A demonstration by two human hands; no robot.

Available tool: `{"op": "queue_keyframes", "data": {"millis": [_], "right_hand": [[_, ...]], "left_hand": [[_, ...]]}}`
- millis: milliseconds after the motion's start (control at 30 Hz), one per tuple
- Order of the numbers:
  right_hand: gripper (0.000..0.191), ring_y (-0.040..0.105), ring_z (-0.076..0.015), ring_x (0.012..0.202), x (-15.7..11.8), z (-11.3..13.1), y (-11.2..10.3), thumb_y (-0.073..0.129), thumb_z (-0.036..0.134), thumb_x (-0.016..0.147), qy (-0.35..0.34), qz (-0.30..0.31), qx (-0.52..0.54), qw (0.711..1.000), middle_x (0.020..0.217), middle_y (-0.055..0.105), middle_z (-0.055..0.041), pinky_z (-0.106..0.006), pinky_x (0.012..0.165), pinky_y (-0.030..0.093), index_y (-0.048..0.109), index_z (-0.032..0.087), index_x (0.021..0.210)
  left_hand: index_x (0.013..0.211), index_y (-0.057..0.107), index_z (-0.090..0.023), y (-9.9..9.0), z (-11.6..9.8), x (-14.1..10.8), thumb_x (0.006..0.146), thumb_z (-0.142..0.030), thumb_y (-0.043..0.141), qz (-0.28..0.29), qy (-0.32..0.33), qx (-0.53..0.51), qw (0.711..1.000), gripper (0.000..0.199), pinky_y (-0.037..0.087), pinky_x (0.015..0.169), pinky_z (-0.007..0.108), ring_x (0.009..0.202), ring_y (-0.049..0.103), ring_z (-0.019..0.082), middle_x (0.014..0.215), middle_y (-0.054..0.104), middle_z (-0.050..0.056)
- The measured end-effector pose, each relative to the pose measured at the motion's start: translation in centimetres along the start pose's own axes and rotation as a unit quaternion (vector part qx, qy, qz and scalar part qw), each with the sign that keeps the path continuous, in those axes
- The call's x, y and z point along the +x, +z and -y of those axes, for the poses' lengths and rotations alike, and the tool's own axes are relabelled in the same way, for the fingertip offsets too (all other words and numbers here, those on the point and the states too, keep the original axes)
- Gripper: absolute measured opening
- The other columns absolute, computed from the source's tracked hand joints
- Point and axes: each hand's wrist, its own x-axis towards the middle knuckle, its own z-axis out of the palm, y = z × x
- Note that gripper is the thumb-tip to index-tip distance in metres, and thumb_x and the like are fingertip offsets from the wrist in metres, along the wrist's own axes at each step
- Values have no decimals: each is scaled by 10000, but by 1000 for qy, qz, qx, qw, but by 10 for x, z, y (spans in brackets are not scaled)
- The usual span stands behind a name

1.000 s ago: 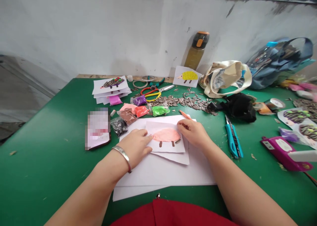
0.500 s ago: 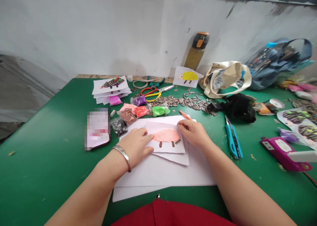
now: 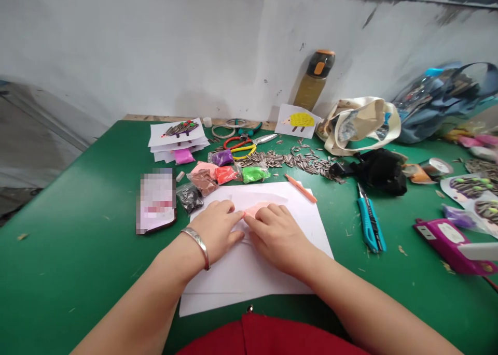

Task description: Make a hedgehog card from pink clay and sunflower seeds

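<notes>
We rest our left hand [image 3: 217,228] and right hand [image 3: 280,237] close together at a pink shape [image 3: 255,209] on white paper [image 3: 237,277].

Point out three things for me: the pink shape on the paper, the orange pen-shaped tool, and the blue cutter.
Pink shape [image 3: 256,208]: head view, on its uncovered upper part.
Orange pen-shaped tool [image 3: 302,189]: head view, mid-length.
Blue cutter [image 3: 368,222]: head view, on its handle.
</notes>
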Motion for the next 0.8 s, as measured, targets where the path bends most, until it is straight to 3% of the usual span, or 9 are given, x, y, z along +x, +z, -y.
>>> {"op": "queue_keyframes", "data": {"millis": [167, 467, 800], "right_hand": [[287, 435, -221, 839, 1, 4, 9, 427, 197, 909, -6, 18, -20, 1000, 840, 577, -88, -363, 762, 323, 597, 137, 1132], [316, 436, -244, 881, 3, 12, 10, 461, 346, 905, 6, 38, -12, 999, 912, 576, -95, -389, 780, 320, 580, 152, 1124], [273, 427, -235, 823, 3, 15, 11, 457, 282, 896, -2, 23, -25, 999, 856, 570, -82, -383, 718, 301, 594, 158, 1097]], "left_hand": [[1094, 640, -213, -3, 2, 2, 840, -335, 535, 5, 2, -19, 1000, 301, 434, 839, 362, 913, 532, 230, 1006, 564, 83], [1003, 668, -224, 4, 12, 4, 809, -317, 556, -27, 13, -48, 998, 242, 428, 835, 344, 901, 523, 217, 972, 552, 61], [991, 681, -235, 5, 15, 5, 817, -330, 539, -27, 18, -76, 997, 244, 416, 816, 330, 877, 521, 204, 956, 545, 51]]}}
